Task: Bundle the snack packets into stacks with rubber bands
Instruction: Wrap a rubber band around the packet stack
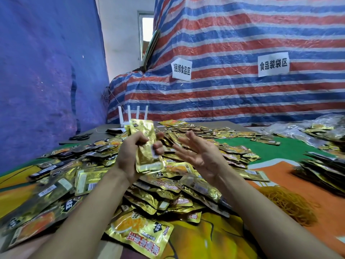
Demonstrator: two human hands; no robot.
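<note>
The left hand (130, 157) grips a stack (147, 146) of gold packets, fingers curled round its middle. The right hand (197, 156) hovers just beside it, fingers spread wide, holding nothing.

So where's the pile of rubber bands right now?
Head view, lower right: the rubber bands lie on the orange cloth, just outside the right forearm, nearer than the stacked packets.
</note>
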